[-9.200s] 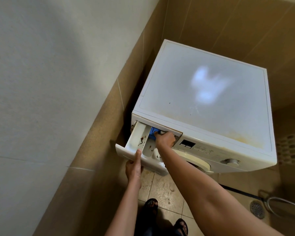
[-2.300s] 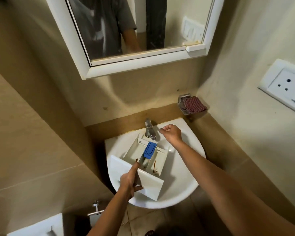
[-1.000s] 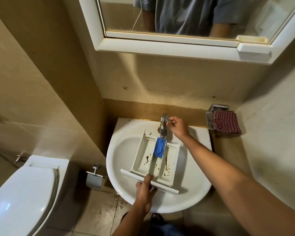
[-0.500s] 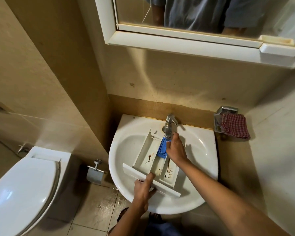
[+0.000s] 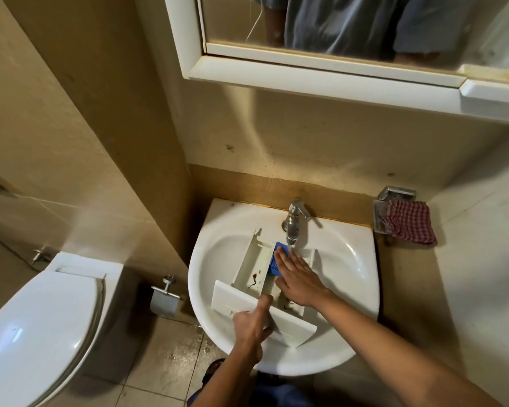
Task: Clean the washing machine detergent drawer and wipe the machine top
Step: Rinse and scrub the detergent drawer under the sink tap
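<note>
**Beige-tiled bathroom: drawer lying in the basin**

Glossy beige tiles cover the walls. At far left is a smooth white toilet (image 5: 41, 318), then a metal paper holder (image 5: 163, 301) on the wall. A rounded white ceramic sink (image 5: 353, 277) holds the detergent drawer (image 5: 249, 274), a long white plastic tray with brown stains in its compartments. Its long axis runs from the near rim toward the wall, leaning slightly right. The flat front panel faces the person and the open rear end lies under the chrome tap (image 5: 294, 221).

The left hand (image 5: 252, 324) grips the front panel, one digit stretched over its top edge. The right hand (image 5: 297, 277) lies flat, fingers straight and together, on the blue insert (image 5: 272, 265). A red checked cloth (image 5: 410, 226) hangs from a metal holder at right.
</note>
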The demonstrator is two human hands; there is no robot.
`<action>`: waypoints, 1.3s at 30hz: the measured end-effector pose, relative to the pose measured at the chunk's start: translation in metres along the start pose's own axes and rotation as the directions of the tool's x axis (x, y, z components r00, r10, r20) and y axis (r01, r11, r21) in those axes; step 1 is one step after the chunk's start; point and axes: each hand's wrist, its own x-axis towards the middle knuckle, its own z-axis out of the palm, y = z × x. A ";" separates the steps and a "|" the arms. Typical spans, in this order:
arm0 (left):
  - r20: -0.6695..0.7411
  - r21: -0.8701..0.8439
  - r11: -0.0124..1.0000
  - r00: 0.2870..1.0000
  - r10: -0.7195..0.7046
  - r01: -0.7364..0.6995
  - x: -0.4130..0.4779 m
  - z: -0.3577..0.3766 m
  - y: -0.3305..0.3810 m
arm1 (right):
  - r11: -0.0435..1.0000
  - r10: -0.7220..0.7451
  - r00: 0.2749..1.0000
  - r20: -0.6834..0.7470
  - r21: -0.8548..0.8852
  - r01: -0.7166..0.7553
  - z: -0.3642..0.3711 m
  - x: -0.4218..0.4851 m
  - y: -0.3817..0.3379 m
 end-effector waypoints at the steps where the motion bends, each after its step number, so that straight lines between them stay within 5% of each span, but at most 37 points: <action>1: -0.008 -0.008 1.000 1.000 -0.004 0.004 0.000 0.001 0.000 | 0.999 0.011 1.000 0.007 0.031 -0.011 0.000 0.002 -0.005; 5: -0.022 -0.013 1.000 1.000 -0.020 0.020 0.000 0.001 0.000 | 0.984 -0.078 0.997 0.007 0.158 0.076 -0.001 -0.006 -0.002; 8: -0.024 -0.022 1.000 1.000 -0.011 0.010 -0.003 0.002 0.001 | 0.987 -0.157 0.987 -0.038 0.020 0.158 -0.006 -0.017 0.024; 13: -0.032 -0.015 1.000 0.999 0.010 -0.010 -0.011 0.005 0.003 | 0.998 0.035 0.999 -0.040 0.061 -0.033 -0.008 0.000 0.018; 18: -0.025 0.030 0.999 0.999 0.025 -0.024 -0.010 -0.002 0.008 | 0.988 0.001 0.998 -0.068 0.157 0.009 0.002 -0.004 0.006; 25: 0.081 0.174 0.984 0.996 -0.039 0.024 -0.004 -0.024 0.026 | 0.980 0.120 0.953 -0.280 0.189 -0.068 -0.013 0.002 0.022; 33: 0.154 0.237 0.970 0.984 -0.089 0.050 -0.011 -0.018 0.020 | 0.999 -0.024 0.977 -0.211 0.017 0.028 -0.022 0.007 0.011; 39: 0.207 0.267 0.961 0.969 -0.133 0.075 -0.005 -0.026 0.014 | 0.995 0.077 0.983 -0.168 0.076 -0.065 -0.030 0.003 0.019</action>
